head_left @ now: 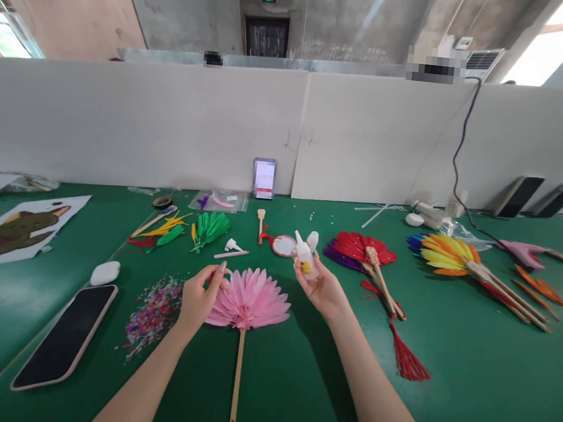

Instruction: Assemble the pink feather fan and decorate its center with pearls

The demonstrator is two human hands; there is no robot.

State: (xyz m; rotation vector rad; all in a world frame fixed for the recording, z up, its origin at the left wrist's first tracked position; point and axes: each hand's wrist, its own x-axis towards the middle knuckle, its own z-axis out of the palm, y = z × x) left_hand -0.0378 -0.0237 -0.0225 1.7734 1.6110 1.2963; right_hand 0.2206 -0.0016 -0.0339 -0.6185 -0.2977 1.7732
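A pink feather fan [254, 300] with a wooden handle lies on the green table in front of me, its handle toward me. My right hand [321, 286] is closed around a small white glue bottle [305, 257], nozzle up, just beyond the fan's right edge. Over the fan's left edge, my left hand [202, 297] has thumb and fingers pinched together; whatever is between them is too small to make out. To its left lies a pile of coloured feather scraps [154, 315]. A white small-toothed piece [232, 245] and a thin pink stick [231, 255] lie beyond the fan.
To the right lie a red feather fan [362, 250] with a tassel and a rainbow feather fan [445, 255]. A phone [67, 336] and white case [104, 273] are at the left. Green feathers [212, 230] lie farther back; another phone [264, 179] leans on the white partition [134, 122].
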